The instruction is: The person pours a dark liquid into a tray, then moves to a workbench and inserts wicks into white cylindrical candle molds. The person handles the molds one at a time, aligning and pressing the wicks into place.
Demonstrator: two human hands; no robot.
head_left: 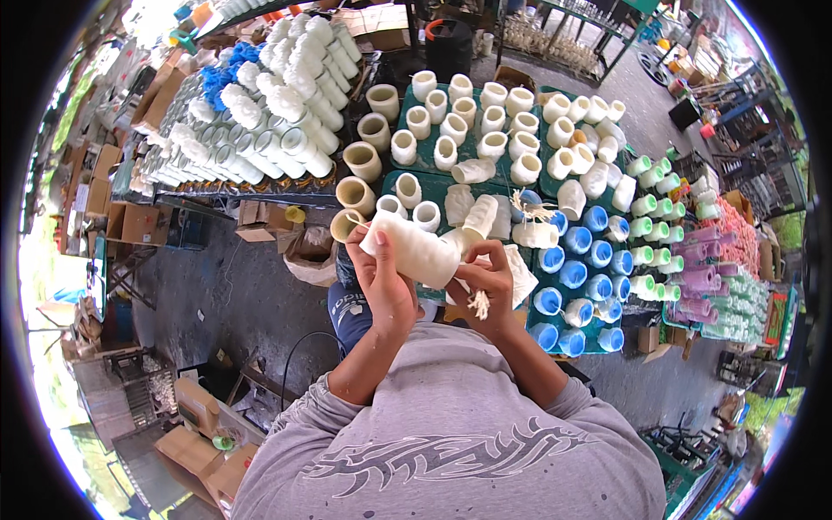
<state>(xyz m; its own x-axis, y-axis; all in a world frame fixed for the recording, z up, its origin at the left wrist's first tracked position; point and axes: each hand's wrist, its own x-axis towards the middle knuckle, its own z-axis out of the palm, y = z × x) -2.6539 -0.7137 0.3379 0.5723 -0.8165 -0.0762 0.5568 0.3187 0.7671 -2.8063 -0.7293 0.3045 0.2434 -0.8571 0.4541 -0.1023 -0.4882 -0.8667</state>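
Note:
A white wax candle (412, 249), a thick cylinder with an uneven surface, lies tilted in front of my chest. Fingers and thumb of my left hand (386, 288) are wrapped round its left end, where a thin wick sticks out. My right hand (490, 282) is pinched at the candle's right end. From under its fingers hangs a bundle of pale wick strings (478, 303); my fingertips partly hide how it meets the candle. Beyond my hands, more white candles (481, 215) lie and stand on a green tabletop (429, 185).
Cream hollow cylinders (373, 130) line the table's left side. To the right stand several blue-topped candles (573, 273), with green ones (644, 205) and purple ones (700, 277) farther off. Stacked white cylinders (282, 147) fill a table at far left. Cardboard boxes (199, 451) sit at lower left.

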